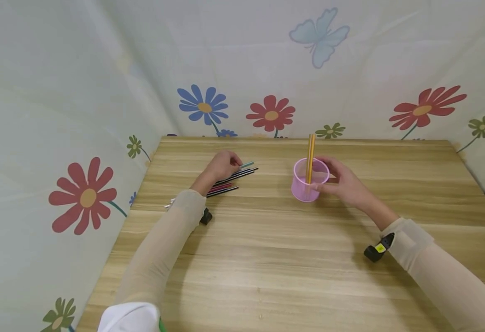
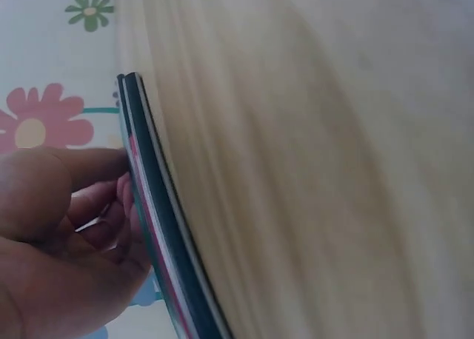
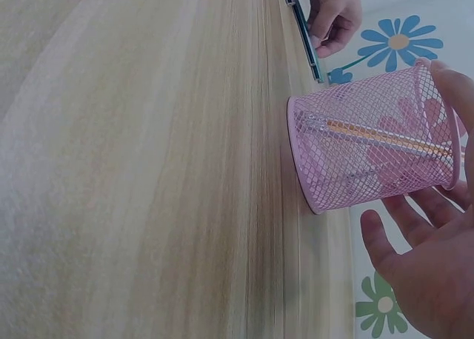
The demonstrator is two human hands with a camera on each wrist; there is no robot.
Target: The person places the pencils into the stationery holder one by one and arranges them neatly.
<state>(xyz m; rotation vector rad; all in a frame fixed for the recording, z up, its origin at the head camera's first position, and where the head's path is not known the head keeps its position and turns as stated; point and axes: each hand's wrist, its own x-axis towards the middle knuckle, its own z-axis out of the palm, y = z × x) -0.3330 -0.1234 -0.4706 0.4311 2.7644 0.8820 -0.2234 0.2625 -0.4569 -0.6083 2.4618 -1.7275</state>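
My right hand [image 1: 344, 184] holds a pink mesh pencil cup [image 1: 304, 191] near its rim, thumb on the near side and fingers round the far side. The cup stands upright on the table with yellow pencils [image 1: 310, 159] in it, their upper ends rising above the rim. Over at the left, my left hand [image 1: 221, 167] pinches a teal pencil [image 1: 247, 164] at the edge of a loose group of dark pencils [image 1: 242, 174]. A reddish pencil [image 1: 221, 187] lies among these. The left wrist view shows the pencils [image 2: 167, 206] side by side, right against the fingertips.
The wood-grain table [image 1: 267, 258] ends at a flower-patterned cloth [image 1: 363, 69] behind and at the left. Whitish pencil ends [image 1: 169, 203] show beyond the left forearm. A black wrist camera [image 1: 379, 249] hangs below the right sleeve, another black device [image 1: 205, 216] below the left.
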